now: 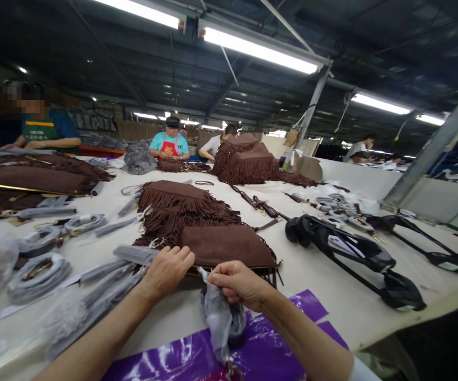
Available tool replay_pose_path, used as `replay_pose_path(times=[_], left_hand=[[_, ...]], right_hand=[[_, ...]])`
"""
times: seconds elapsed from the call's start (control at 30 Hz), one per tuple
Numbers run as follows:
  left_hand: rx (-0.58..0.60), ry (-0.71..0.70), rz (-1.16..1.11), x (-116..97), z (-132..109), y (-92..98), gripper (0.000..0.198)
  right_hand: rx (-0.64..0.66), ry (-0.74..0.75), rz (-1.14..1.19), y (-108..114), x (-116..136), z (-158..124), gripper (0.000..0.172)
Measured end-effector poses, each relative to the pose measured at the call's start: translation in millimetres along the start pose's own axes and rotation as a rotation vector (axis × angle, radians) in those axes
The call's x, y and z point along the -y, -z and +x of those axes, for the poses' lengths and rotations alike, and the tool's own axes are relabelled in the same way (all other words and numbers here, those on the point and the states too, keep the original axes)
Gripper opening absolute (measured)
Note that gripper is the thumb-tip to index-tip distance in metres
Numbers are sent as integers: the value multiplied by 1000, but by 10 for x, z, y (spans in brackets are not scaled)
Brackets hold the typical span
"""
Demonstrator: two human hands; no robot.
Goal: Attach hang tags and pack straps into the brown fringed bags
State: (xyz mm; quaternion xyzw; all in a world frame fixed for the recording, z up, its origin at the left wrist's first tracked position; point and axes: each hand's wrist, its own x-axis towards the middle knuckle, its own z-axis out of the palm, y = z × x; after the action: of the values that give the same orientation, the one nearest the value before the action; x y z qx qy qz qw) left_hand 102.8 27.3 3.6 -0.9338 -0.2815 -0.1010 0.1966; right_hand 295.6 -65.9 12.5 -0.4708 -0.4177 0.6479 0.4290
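A brown fringed bag (229,245) lies on the table in front of me, its zippered edge toward me. My left hand (169,270) is closed over the bag's near left corner, its thumb out of sight. Just right of it, my right hand (239,284) pinches the top of a coiled strap wrapped in translucent plastic (218,317). The strap hangs below the bag's near edge, with a gold-coloured clasp (234,370) at its lower end. More brown fringed bags (173,193) lie directly behind the first.
Purple glossy sheets (181,354) cover the table's near edge. Wrapped strap coils (40,278) and grey wrapped strips lie at left. Black straps with padded parts (343,248) are at right. Brown bags are piled at the far side (244,159), where several people work.
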Motion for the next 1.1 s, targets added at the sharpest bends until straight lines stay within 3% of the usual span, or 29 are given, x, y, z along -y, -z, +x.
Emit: replay_pose_path(times=[0.23,0.33,0.4,0.47,0.57,0.67,0.77,0.9,1.1], left_hand=[[-1,360,-24,481,-9,-31,23],[33,390,-24,611,-9,-63,28],[3,374,-15,575,-20,-31,37],[-118,287,-47,419,-60,64,48],[-264,2,-300,-15,-186,282,48],[-96,-276,-587,-542,-323,456,32],[2,-365,-614,-908,-374,491,17],[-103,-370,-538,-1039,-342,409,14],[-368,-621,-385,-1179,-355,241,7]], right_hand=[[-182,62,24,509,-65,-226,58],[-220,70,63,592,-164,-322,59],[-234,82,90,593,-204,-354,59],[-237,88,106,576,-221,-364,59],[-234,98,110,541,-227,-370,58],[-231,120,102,496,-235,-414,57],[-236,145,85,451,-250,-504,56],[-263,168,23,415,-297,-626,53],[-322,165,-76,348,-420,-683,53]])
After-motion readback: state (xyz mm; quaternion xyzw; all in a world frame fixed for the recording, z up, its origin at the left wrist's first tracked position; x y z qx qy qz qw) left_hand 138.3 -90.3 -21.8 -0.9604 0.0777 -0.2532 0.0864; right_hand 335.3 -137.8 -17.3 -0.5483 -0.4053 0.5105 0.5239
